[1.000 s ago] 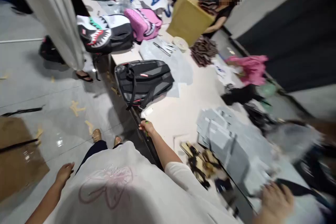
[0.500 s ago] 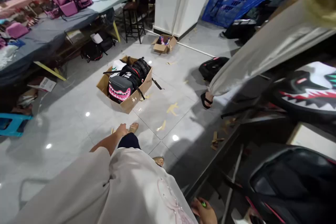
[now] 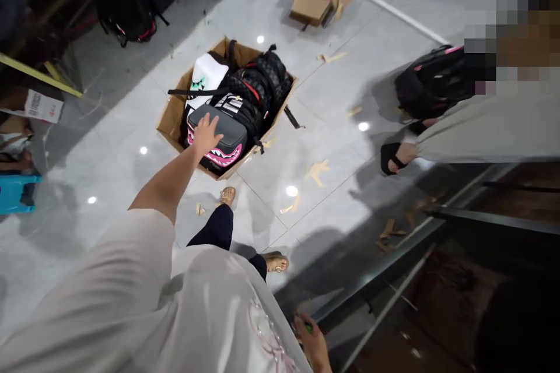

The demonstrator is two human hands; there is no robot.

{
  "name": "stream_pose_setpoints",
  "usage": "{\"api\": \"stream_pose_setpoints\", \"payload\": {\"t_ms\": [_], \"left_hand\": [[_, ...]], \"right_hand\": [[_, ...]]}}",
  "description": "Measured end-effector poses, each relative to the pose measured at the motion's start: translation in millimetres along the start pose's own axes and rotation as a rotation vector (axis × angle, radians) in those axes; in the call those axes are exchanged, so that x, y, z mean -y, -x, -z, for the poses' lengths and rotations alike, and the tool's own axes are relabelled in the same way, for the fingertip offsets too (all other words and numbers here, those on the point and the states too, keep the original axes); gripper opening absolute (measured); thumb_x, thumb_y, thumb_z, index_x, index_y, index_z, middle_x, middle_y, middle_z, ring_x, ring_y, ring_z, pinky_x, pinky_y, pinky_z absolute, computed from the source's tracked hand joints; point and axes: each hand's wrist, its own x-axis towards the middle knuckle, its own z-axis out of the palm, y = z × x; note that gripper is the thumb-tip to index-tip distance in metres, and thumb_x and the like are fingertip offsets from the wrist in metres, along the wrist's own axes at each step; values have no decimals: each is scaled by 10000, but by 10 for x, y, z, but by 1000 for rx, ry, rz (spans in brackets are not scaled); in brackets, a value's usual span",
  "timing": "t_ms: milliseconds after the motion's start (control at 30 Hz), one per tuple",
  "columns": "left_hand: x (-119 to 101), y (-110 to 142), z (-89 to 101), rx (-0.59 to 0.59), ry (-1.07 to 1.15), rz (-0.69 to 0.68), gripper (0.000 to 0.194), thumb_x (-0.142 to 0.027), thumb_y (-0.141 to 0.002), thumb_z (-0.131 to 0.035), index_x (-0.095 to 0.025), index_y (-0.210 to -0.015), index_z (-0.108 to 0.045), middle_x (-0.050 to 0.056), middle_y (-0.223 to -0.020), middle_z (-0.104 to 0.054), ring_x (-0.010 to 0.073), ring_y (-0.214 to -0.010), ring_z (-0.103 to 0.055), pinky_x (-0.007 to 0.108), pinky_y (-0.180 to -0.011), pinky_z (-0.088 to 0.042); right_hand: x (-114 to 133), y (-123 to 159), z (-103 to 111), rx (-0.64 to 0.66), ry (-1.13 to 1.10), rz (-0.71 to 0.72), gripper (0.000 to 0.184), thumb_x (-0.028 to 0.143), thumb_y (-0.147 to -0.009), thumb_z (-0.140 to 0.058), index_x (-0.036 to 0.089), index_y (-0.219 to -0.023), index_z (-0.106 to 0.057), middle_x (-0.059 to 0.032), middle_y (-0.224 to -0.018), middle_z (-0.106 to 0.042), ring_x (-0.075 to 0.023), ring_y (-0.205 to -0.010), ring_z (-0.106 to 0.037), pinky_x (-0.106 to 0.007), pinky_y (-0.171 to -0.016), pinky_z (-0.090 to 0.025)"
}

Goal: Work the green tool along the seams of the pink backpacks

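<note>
My left hand [image 3: 207, 135] reaches forward with spread fingers over the near corner of a dark grey backpack [image 3: 230, 128] with a pink shark-mouth print. Whether the palm presses on it I cannot tell. That backpack lies in an open cardboard box [image 3: 168, 122] on the floor. Beside it in the box are a black checked backpack [image 3: 273, 73] and a white bag [image 3: 210, 73] with green marks. Low at my side, my right hand [image 3: 315, 344] curls around a small green object [image 3: 308, 327], mostly hidden by the fingers.
Another cardboard box [image 3: 310, 7] with bottles stands further off. A person's sandalled foot [image 3: 396, 157] is at right, near a black backpack [image 3: 431, 81]. A metal-framed table [image 3: 481, 215] runs along my right. Tape scraps [image 3: 319, 172] litter the floor. A blue stool [image 3: 17, 192] stands left.
My left hand has swung forward from beside my leg to the grey backpack, its fingers spreading. The view has tipped down and come nearer the box. My right hand stays low.
</note>
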Motion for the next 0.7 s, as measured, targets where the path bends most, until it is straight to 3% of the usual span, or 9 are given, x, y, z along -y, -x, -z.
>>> {"api": "stream_pose_setpoints", "payload": {"t_ms": [100, 233, 333, 433, 567, 700], "left_hand": [[-110, -440, -287, 110, -41, -115, 847, -500, -956, -588, -255, -1638, -151, 124, -1728, 5, 367, -1584, -46, 533, -1249, -185], [-182, -478, -704, 249, -99, -134, 921, -511, -901, -659, -190, -1632, -201, 201, -1710, -75, 432, -1570, -73, 598, -1248, -135], [-62, -244, -886, 293, -155, -135, 801, -408, -945, -587, -117, -1613, -255, 247, -1690, -130, 439, -1566, -96, 601, -1251, -111], [221, 154, -969, 313, -216, -148, 721, -332, -975, -494, -127, -1619, -241, 238, -1692, -124, 416, -1572, -108, 593, -1247, -146], [710, 736, -1040, 365, -295, -135, 746, -271, -957, -469, -152, -1635, -182, 201, -1705, -78, 372, -1586, -96, 584, -1248, -192], [1011, 1000, -1158, 409, -340, -119, 767, -277, -962, -443, -166, -1645, -113, 160, -1715, -11, 323, -1599, -39, 579, -1252, -211]], "right_hand": [[552, 123, -405, 86, -107, -68, 721, 680, -509, -697, 209, -1050, -623, -130, -794, -756, -381, -749, -767, -411, -615, -608], [1046, 314, -409, -4, -187, -24, 783, 655, -560, -722, 177, -1175, -646, -70, -738, -736, -342, -748, -761, -342, -552, -551], [1167, 435, -249, -95, -218, -19, 769, 659, -575, -710, 176, -1170, -652, -83, -794, -748, -332, -756, -760, -331, -548, -534], [1090, 477, -208, -189, -172, -77, 716, 669, -560, -663, 195, -1096, -648, -81, -821, -751, -324, -739, -763, -358, -613, -556], [924, 450, -425, -133, -120, -145, 648, 655, -509, -630, 217, -987, -611, -59, -740, -745, -323, -641, -751, -410, -735, -567], [925, 417, -648, -59, -130, -155, 591, 633, -503, -631, 232, -937, -617, -32, -660, -731, -332, -588, -736, -429, -726, -563]]}}
